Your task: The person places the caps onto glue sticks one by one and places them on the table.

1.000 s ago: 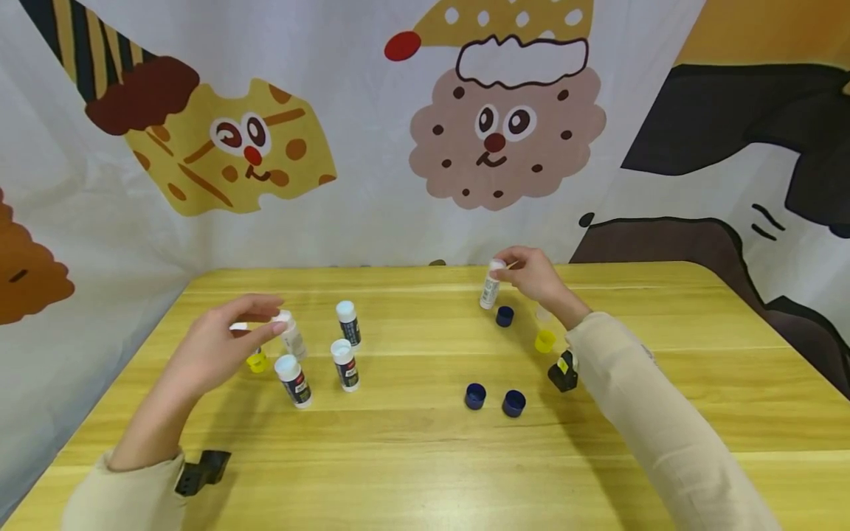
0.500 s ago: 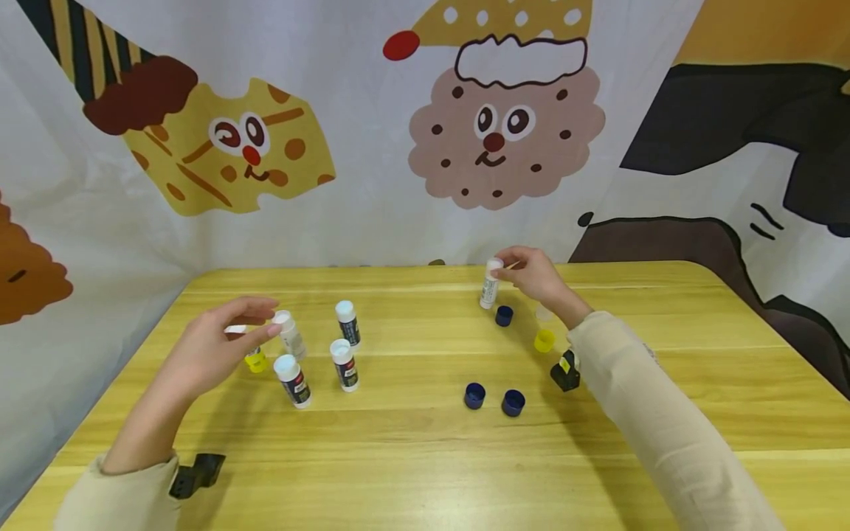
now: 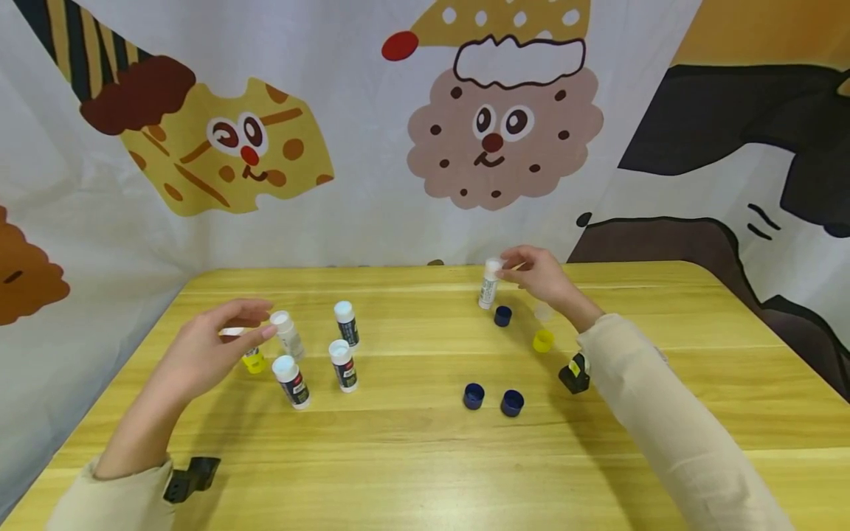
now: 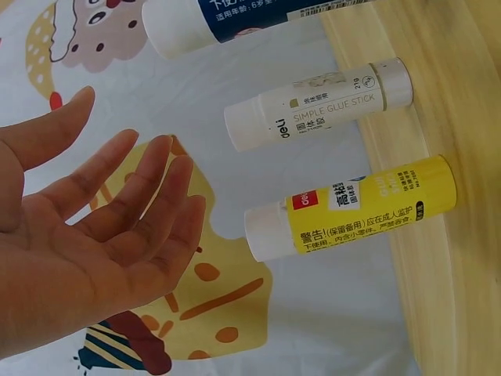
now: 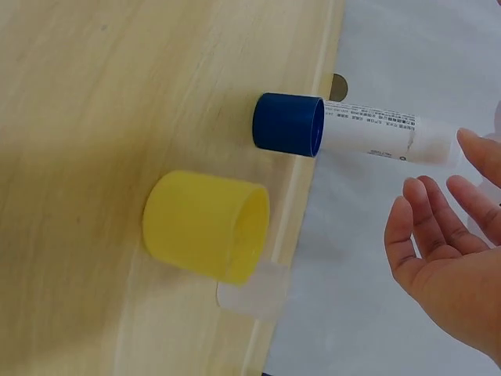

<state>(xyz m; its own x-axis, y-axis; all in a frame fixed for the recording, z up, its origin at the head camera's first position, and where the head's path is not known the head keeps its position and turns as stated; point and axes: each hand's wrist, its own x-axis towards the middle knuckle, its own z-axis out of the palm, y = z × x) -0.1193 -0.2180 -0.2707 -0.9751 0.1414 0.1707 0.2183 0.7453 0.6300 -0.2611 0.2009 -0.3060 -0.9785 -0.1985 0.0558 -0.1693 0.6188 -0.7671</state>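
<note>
One white cylindrical plastic glue stick [image 3: 488, 289] stands near far edge of yellow wood-grain worktop [image 3: 412, 457], seemingly self-supporting: right hand [image 3: 541, 279], fingers parted, has just eased back; left hand [image 3: 199, 350], fingers apart, holds nothing

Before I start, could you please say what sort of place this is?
Probably a craft workspace: a pale wooden table, a white cartoon-printed fabric backdrop and a cylindrical yellow glue stick.

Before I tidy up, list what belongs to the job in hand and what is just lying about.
Seemingly the job:
white glue stick at the right hand
second white glue stick and yellow glue stick near the left hand
three blue-labelled glue sticks
three blue caps, yellow cap, clear cap

Just there:
printed cloth
table
black wrist gear
</note>
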